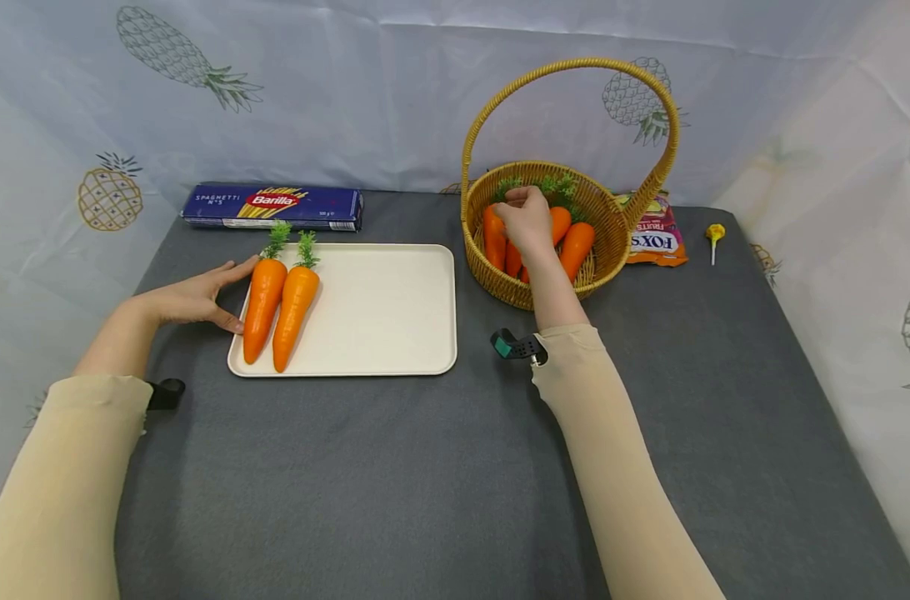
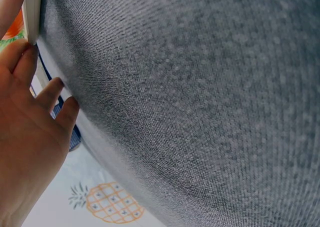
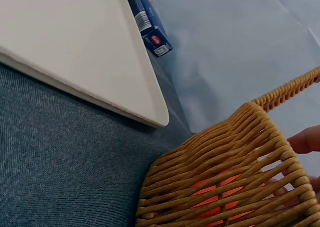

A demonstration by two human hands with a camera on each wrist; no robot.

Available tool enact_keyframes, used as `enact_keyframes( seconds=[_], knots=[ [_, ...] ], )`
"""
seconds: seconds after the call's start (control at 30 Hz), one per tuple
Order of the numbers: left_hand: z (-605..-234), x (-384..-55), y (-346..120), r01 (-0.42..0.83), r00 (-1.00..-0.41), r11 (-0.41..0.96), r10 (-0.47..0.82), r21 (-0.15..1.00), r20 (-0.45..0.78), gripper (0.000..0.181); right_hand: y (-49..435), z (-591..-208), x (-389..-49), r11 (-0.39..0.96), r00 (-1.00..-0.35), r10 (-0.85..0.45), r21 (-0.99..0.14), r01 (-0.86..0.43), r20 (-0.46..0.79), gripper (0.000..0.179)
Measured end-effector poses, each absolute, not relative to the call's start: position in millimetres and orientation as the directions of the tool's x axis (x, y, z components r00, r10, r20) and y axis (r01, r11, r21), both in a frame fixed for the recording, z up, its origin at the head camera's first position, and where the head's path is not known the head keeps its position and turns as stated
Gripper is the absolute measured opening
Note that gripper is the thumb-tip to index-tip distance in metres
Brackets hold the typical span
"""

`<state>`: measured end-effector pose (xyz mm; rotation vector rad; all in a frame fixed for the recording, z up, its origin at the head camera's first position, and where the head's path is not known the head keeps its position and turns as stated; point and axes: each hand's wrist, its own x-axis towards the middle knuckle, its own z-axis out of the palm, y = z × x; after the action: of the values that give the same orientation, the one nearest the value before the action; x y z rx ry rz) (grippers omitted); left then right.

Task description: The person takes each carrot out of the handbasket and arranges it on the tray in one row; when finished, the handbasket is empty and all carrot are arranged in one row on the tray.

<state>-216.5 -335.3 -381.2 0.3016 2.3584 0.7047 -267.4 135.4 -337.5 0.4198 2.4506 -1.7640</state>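
My left hand (image 1: 192, 296) is at the left edge of a cream tray (image 1: 380, 308), thumb and fingers spread and touching its rim. Two orange toy carrots (image 1: 263, 308) with green tops lie side by side on the tray's left part. Inside a wicker basket (image 1: 507, 287) with a tall handle, my right hand (image 1: 530, 221) reaches down among several more carrots (image 1: 577, 246), fingers bent beside the leftmost one. In the right wrist view the basket wall (image 3: 225, 162) partly hides the fingers (image 3: 306, 139); I cannot tell whether they grip a carrot.
A blue spaghetti box (image 1: 275, 207) lies behind the tray. To the right of the basket are an orange-and-purple Fox's candy bag (image 1: 656, 233) and a yellow lollipop (image 1: 715, 233). A pineapple-print cloth (image 1: 395, 100) hangs behind the grey table (image 1: 365, 483).
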Motion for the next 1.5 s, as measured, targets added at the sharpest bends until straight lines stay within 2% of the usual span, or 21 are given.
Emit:
enact_keyframes(
  seconds=[0.3, 0.6, 0.83, 1.07, 1.33, 1.5],
  knots=[
    [-382, -217, -335, 0.038, -0.764, 0.837, 0.377, 0.547, -0.524, 0.116, 134, -347, -274, 0.498, -0.957, 0.206, -0.820, 0.282, -0.204, 0.043],
    [-381, -217, -336, 0.043, -0.763, 0.832, 0.384, 0.553, -0.519, 0.115, 130, -356, -275, 0.632, -0.972, 0.175, -0.739, 0.234, -0.158, 0.045],
    [-380, -217, -335, 0.050, -0.763, 0.835, 0.386, 0.548, -0.519, 0.115, 128, -359, -273, 0.736, -0.979, 0.149, -0.645, 0.205, -0.141, 0.053],
    [-380, -216, -335, 0.048, -0.761, 0.834, 0.387, 0.549, -0.521, 0.116, 127, -360, -270, 0.810, -0.986, 0.135, -0.562, 0.168, -0.099, 0.052],
    [-380, -216, -334, 0.043, -0.763, 0.837, 0.381, 0.546, -0.522, 0.115, 128, -361, -268, 0.841, -0.978, 0.128, -0.504, 0.196, -0.167, 0.070],
    [-379, -215, -334, 0.042, -0.764, 0.833, 0.382, 0.551, -0.520, 0.115, 129, -361, -269, 0.839, -0.973, 0.122, -0.504, 0.207, -0.196, 0.075]
  ],
)
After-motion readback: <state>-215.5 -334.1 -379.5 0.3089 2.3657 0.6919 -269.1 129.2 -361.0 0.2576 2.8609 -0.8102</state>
